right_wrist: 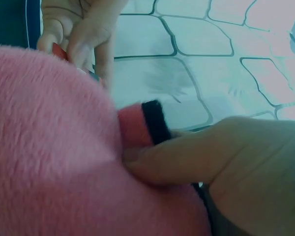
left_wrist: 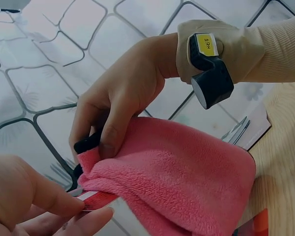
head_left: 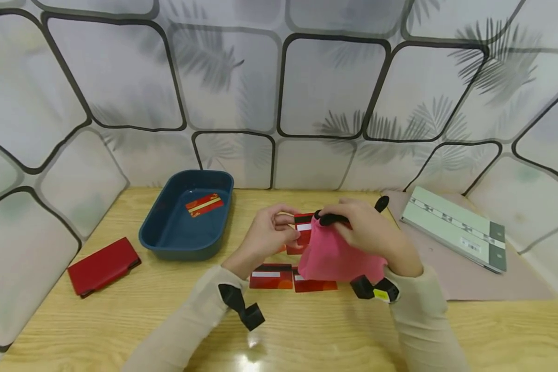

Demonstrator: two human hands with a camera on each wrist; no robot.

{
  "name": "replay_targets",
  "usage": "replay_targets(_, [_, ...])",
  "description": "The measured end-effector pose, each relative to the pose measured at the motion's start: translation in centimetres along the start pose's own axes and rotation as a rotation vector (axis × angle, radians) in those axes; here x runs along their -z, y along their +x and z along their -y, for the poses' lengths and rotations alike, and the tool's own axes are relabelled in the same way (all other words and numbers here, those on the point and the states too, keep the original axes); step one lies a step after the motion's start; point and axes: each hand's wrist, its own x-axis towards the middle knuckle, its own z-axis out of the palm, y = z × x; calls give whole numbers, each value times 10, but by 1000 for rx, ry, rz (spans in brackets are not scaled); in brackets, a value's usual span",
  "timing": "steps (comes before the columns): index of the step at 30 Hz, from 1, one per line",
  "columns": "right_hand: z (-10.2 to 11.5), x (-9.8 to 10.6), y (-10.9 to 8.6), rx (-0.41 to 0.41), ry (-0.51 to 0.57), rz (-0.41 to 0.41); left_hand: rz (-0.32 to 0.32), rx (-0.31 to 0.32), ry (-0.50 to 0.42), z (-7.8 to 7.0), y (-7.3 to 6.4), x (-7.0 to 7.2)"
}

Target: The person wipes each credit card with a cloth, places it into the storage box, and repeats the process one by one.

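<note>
My left hand point(head_left: 262, 237) pinches a red card point(head_left: 303, 219) with a black stripe and a white strip between thumb and fingers. The right hand point(head_left: 372, 230) grips a fuzzy pink cloth point(head_left: 335, 258) with black edging, its thumb pressed into the fabric in the right wrist view. In the left wrist view, the cloth's folded edge lies over part of the held card point(left_wrist: 96, 199). Below the hands, a striped red card point(head_left: 270, 283) lies flat on the wooden table, and beside it another red card point(head_left: 318, 286) is partly covered by the cloth. More red shows behind the left fingers.
A blue plastic bin point(head_left: 181, 254) stands at the left, with a red and gold card point(head_left: 204, 205) inside. Farther left lies a red wallet point(head_left: 104, 266). At the right, a pale green boxed notebook point(head_left: 455, 227) rests on a greyish-pink sheet point(head_left: 488, 284). A patterned curtain point(head_left: 325, 88) backs the table.
</note>
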Motion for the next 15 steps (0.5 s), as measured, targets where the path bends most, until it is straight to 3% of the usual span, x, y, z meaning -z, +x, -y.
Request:
replay_targets(10, [-7,11,-7,-185,-140,-14,48,-38,45,-5,-1,7])
replay_targets(15, [-10,15,-8,-275,-179,22,1,-61,120,-6,0,8])
